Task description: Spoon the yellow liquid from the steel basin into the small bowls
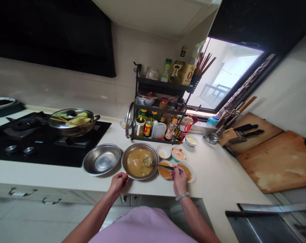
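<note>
Desk (213,168): pale, carries the whole working row. Largest vessel on it, a broad metal basin (140,145) of yellow-brown liquid, directly before the person. Just left of it, a steel pan (103,160), slightly smaller, bare metal showing inside. Ladle (160,165): head over the liquid, handle running out rightward above the bowls; whether the head dips in, cannot tell. Right grip (180,180): fingers curled closed about the handle's far end, palm turned down, bracelet at wrist. Left grip (119,183): fingers folded, thumb and forefinger drawn together on the basin's near-left rim. White bowl (193,173): partly under right grip, brownish liquid inside. Smaller bowl (165,178): between that and basin, orange-brown liquid, handle crossing above.
</note>
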Motion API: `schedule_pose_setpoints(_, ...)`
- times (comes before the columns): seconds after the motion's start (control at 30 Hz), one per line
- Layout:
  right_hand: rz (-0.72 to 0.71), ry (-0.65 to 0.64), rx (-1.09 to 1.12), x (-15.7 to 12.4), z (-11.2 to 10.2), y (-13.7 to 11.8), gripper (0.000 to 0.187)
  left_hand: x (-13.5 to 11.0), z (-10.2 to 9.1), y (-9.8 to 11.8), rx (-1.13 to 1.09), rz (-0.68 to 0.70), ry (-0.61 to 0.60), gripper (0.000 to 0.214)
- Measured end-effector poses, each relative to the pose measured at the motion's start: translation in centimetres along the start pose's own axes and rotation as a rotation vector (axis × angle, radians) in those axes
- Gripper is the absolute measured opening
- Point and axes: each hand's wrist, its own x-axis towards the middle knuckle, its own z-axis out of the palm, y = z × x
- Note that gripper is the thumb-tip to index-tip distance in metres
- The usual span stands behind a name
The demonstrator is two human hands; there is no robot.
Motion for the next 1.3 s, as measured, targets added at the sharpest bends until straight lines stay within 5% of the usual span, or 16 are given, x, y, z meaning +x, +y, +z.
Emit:
schedule_pose_setpoints(0.47,0.008,0.017,0.064,0.7,-1.1,-1.4,0.022,0.0,0.0,-0.1,-0.012,0.003,0.012,0.037)
schedule_pose_setpoints(0.97,-0.292,0.398,-0.072,7.7,-8.8,-5.5,0.029,-0.5,0.3,0.5,-0.037,-0.022,0.025,0.04)
schedule_pose_setpoints(1.13,-0.437,0.304,-0.368,7.7,-9.7,-4.5,0.036,-0.4,0.3,0.4,-0.047,-0.027,0.022,0.042)
schedule_pose_setpoints(1.3,-0.819,0.059,-0.662,6.2,-9.8,-5.0,0.029,-0.5,0.3,0.5,-0.036,-0.02,0.019,0.042)
